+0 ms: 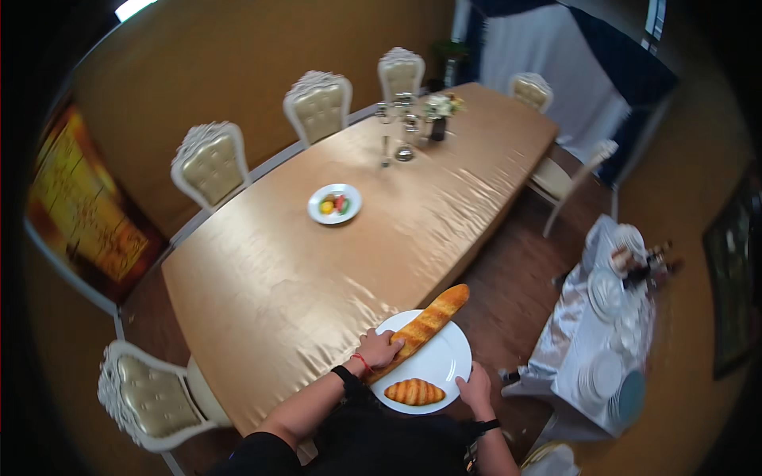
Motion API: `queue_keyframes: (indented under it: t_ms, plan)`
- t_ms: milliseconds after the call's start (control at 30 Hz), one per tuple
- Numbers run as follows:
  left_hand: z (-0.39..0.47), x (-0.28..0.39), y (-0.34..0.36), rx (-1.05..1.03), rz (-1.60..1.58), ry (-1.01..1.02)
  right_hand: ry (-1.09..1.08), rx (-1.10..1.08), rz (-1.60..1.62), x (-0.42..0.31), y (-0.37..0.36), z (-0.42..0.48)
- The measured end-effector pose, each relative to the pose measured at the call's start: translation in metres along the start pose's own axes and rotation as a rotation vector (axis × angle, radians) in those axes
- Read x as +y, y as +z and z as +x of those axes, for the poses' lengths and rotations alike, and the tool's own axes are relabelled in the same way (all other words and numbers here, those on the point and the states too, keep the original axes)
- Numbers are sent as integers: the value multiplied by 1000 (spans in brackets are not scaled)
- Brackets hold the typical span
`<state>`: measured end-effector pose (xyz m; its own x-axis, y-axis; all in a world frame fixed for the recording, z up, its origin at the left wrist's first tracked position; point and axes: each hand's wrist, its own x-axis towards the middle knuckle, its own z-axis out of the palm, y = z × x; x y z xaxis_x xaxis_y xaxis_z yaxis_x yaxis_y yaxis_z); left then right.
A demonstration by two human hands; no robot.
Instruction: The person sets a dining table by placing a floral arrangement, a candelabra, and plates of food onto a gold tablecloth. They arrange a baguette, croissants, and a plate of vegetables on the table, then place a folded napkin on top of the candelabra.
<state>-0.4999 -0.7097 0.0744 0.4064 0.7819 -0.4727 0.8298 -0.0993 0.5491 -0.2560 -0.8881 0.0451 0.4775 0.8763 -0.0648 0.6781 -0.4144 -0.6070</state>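
Note:
A large white plate (443, 363) is held in front of my body, over the near right edge of a table with a gold satin cloth (286, 279). A long baguette (431, 321) lies across it, its far end past the rim. My left hand (381, 350) grips the baguette near its lower end, at the plate's left side. A croissant (414, 392) lies on the near part of the plate. My right hand (475, 384) holds the plate's right rim. Farther off on the table stands a smaller white plate (335, 218) with colourful food.
A candelabra (405, 152) and a flower vase (438, 128) stand toward the table's far end. Ornate chairs (211, 166) surround the table. To the right, a side table with a white cloth (553, 351) bears stacked plates (600, 375) and bottles (655, 256).

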Motion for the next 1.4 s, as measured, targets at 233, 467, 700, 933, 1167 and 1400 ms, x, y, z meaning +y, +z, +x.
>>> queue_keyframes:
  t_ms: [233, 467, 700, 933, 1167, 1400]
  plan:
    - [-6, -136, -103, 227, -310, -383, -380, -290, -7, -140, 115, 139]
    - [40, -247, -137, 627, -633, -626, -615, -516, 140, -283, 248, 269]
    - [102, -310, -183, 938, -730, -556, -759, -502, 247, -353, 371, 367]
    - [132, -337, -210, 922, -1150, -441, -638, -547, 315, -381, 396, 385]
    - [126, -358, -179, 913, -980, -449, -755, -415, 325, -363, 362, 317]
    - [132, -330, -203, 905, -1090, -412, -572, -351, 175, -372, 368, 317]
